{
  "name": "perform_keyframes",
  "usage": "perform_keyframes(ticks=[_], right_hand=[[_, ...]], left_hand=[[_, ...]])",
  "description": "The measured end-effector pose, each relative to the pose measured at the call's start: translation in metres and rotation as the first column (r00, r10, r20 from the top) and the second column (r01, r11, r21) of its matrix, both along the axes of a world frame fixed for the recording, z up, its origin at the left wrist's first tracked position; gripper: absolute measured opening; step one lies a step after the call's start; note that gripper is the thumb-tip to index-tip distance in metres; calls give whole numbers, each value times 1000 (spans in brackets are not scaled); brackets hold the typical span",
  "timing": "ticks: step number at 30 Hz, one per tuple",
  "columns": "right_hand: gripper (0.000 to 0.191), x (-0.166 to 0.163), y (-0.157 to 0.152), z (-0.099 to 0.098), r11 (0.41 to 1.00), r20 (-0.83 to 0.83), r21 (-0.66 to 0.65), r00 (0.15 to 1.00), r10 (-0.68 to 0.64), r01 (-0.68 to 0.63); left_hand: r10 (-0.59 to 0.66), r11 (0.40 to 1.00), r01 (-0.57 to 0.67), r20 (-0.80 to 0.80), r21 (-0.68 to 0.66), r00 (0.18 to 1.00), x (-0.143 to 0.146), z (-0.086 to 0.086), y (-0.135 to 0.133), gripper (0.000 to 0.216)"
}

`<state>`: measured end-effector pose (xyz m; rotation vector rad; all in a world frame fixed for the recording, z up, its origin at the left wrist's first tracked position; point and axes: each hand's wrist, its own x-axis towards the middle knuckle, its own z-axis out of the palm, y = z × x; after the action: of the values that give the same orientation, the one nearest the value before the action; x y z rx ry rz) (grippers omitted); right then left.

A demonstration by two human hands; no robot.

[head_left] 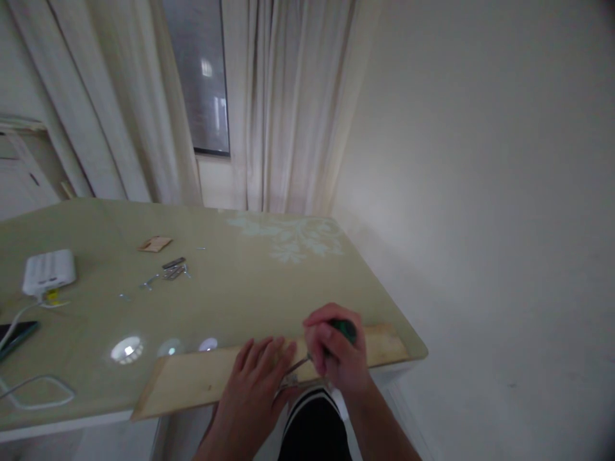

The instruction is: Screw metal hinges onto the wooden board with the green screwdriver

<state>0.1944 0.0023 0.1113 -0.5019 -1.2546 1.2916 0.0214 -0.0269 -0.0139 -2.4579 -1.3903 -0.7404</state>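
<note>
A long, light wooden board [192,378] lies along the table's front edge. My left hand [254,384] rests on top of it, fingers stretched out over the wood and thumb near the front edge. Wrapped around the green handle of a screwdriver [344,329], my right hand [339,352] is closed above the board. The screwdriver's shaft slants down and left toward a small metal piece [289,380] at the board's front edge, close to my left thumb. My hand partly hides the tip, so its exact contact cannot be made out.
On the glossy table [230,301] lie small metal hinges [173,269], several screws [147,285] and a small wooden piece [155,244]. A white power bank [49,272] with a cable [43,403] and a phone [18,336] are at left. A wall [480,224] borders the right side.
</note>
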Motion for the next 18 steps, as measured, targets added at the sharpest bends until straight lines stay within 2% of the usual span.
perform_keyframes(ticks=[3, 6, 8, 12, 16, 18], right_hand=[[26, 19, 9, 9, 972, -154, 17, 962, -227, 233], [32, 36, 13, -2, 935, -180, -53, 918, -353, 350], [34, 47, 13, -19, 908, -200, -193, 891, -408, 373], [41, 63, 14, -52, 847, -192, -355, 856, -480, 396], [45, 68, 14, -70, 791, -163, -478, 846, -508, 383], [46, 68, 13, -74, 783, -171, -495, 842, -512, 376]], left_hand=[[8, 1000, -8, -4, 15, 1000, -3, 1, 0, 57], [-21, 994, 18, 25, 110, 999, -8, 2, -4, 37], [-80, 982, 76, 13, 173, 997, -13, 2, -8, 31], [-179, 954, 186, -49, 236, 983, -21, 4, -15, 41], [-196, 947, 211, -86, 241, 977, -24, 6, -17, 47], [-203, 949, 221, -97, 227, 974, -24, 6, -17, 46]])
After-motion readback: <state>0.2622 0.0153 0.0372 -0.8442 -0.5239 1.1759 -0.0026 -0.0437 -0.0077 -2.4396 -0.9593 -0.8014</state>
